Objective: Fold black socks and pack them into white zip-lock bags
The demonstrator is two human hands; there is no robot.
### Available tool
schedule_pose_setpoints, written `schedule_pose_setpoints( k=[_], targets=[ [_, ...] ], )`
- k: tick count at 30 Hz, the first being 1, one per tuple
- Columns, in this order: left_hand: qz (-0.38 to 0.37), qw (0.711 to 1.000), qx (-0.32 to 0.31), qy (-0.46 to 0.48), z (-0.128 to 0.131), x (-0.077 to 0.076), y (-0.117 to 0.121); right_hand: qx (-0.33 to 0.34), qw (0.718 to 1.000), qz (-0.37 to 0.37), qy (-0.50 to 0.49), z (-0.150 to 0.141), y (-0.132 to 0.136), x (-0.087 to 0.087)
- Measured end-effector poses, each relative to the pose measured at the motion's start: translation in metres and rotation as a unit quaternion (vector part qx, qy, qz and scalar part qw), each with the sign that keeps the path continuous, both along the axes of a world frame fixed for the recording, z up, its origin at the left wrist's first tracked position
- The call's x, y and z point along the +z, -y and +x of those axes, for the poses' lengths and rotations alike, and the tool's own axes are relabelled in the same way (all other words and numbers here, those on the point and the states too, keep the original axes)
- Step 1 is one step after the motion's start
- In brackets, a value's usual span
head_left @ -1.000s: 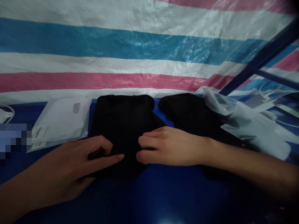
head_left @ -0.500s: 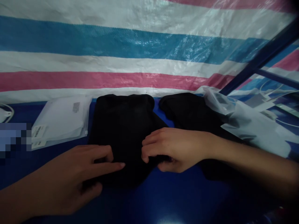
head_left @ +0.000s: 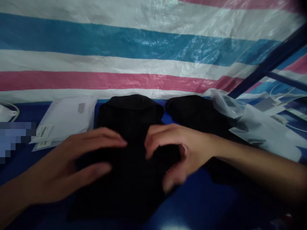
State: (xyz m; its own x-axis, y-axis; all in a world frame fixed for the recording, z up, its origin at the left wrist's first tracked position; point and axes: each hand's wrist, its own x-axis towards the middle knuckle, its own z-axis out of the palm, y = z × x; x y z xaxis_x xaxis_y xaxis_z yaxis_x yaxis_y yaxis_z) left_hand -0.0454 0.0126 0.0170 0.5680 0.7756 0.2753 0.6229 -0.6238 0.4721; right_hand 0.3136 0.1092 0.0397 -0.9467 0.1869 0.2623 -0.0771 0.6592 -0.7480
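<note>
A black cloth garment (head_left: 129, 182) lies on the blue tabletop (head_left: 189, 204) in the middle of the view, its far end bunched into a rounded fold. Over its left side is my left hand (head_left: 69, 166), with thumb and fingers apart and nothing held. My right hand (head_left: 179, 143) arches above the right side, thumb well away from the curled fingers. A small patch of red stitching or print shows on the cloth beside the right thumb. Whether the fingertips touch the cloth I cannot tell. To the right, partly behind my right forearm, lies a second black cloth piece (head_left: 196, 110).
Clear plastic bags with printed labels (head_left: 67, 115) lie at the left. Crumpled clear plastic (head_left: 263, 127) is at the right, near a dark blue metal bar (head_left: 263, 70). A striped plastic sheet (head_left: 120, 41) hangs behind the table. A white object with a cord (head_left: 8, 111) stands far left.
The near part of the black garment has spread toward me, and its far edge has changed shape. Both hands have opened wider; the left has risen a little in view.
</note>
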Motion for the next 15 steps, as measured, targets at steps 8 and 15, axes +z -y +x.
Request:
schedule_pose_setpoints(
  k=[8, 15],
  targets=[
    [0.082, 0.984, 0.009, -0.159, 0.016, -0.038, -0.022, -0.105, 0.954, 0.269, 0.083, -0.006, -0.014, -0.04],
    [0.084, 0.979, -0.02, -0.187, 0.014, -0.031, -0.011, -0.096, 0.946, 0.274, 0.143, -0.003, 0.0, -0.036]
  ],
)
